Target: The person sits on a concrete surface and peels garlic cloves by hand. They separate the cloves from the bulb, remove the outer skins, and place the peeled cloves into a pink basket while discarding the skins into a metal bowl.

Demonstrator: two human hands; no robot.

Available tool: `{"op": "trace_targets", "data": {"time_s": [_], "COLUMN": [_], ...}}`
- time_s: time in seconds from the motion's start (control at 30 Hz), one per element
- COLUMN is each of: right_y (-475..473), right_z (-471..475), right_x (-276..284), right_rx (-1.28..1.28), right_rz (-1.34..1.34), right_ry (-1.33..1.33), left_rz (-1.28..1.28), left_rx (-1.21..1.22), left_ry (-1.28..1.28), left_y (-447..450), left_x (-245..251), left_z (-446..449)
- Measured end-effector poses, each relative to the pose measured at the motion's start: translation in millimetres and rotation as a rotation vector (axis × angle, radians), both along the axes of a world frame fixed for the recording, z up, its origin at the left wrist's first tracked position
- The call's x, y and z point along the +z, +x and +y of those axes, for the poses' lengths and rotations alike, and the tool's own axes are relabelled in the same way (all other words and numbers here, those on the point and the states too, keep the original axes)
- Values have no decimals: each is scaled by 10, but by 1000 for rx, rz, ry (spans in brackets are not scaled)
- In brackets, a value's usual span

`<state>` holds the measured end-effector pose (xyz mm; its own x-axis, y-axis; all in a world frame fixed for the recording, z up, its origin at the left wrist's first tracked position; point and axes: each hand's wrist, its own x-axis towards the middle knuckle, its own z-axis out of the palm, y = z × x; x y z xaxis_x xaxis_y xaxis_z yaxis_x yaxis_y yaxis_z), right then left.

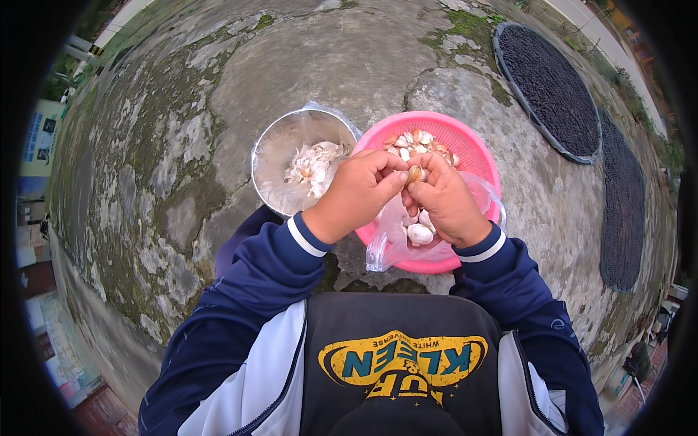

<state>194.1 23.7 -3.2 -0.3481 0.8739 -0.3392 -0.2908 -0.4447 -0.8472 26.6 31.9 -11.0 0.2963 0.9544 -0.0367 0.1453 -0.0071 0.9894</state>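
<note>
Between my two hands, over a pink plastic basket (480, 147), is a piece of garlic (416, 174) with brownish skin. My right hand (444, 196) grips it with thumb and fingers. The thumb and forefinger of my left hand (362, 185) are pinched together at its left side; whether they hold a bit of skin cannot be told. Separated garlic cloves (420, 143) lie in the far part of the basket. Nearer me, whole garlic bulbs (420, 234) lie in a clear plastic bag (388, 248). Papery garlic skins (316, 166) lie in a round container lined with clear plastic (272, 147), left of the basket.
The ground is cracked concrete (305, 60) with moss patches. A round tray of small dark items (548, 90) lies at the upper right, beside a long dark mat (621, 218) covered with similar items. Buildings stand at the far left edge.
</note>
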Motion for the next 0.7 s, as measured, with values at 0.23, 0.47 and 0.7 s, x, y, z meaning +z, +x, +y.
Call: {"op": "trace_targets", "data": {"time_s": [0.23,0.47,0.7], "right_y": [135,147,150], "right_z": [-55,-111,-99], "right_x": [24,8,-68], "right_rx": [-31,-124,-7], "right_rz": [-147,-249,-458], "right_ry": [99,233,368], "left_rz": [-138,-305,-245], "left_rx": [-95,-108,-131], "left_ry": [-174,-226,-207], "left_y": [93,210,147], "left_x": [23,-20,-140], "left_z": [9,-21,-5]}}
